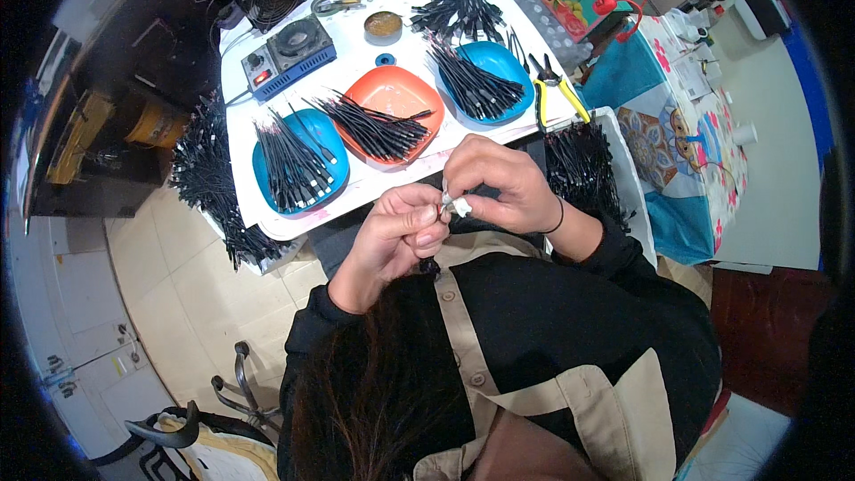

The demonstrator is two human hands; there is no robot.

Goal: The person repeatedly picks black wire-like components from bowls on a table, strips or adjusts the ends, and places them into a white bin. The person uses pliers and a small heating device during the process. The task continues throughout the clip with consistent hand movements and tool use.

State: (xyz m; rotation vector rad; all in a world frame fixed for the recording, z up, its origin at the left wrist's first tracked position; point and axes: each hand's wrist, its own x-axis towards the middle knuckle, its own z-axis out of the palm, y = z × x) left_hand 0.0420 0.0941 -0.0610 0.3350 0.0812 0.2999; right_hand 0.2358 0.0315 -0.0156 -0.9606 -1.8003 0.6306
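In the head view, both hands meet in front of the person's dark-clothed torso, just beyond the near edge of the white table (239, 116). The left hand (405, 224) has its grip closed, thumb against curled fingers, pinching a thin black cable (429, 264) that shows below the fingers. The right hand (500, 183) has its thumb and fingertips pressed together on a small white piece (461, 207), right beside the left fingertips; its exact shape is too small to tell.

On the table, more black cables lie bunched in a left blue bowl (339, 176), an orange bowl (392, 89) and a right blue bowl (499, 62). Yellow-handled cutters (549, 80) lie just right of the last bowl. Farther back stand a blue-grey device (285, 58) with a lit red switch and a round tin (383, 25). Another cable heap (583, 165) fills a bin beside the table, right of the hands.
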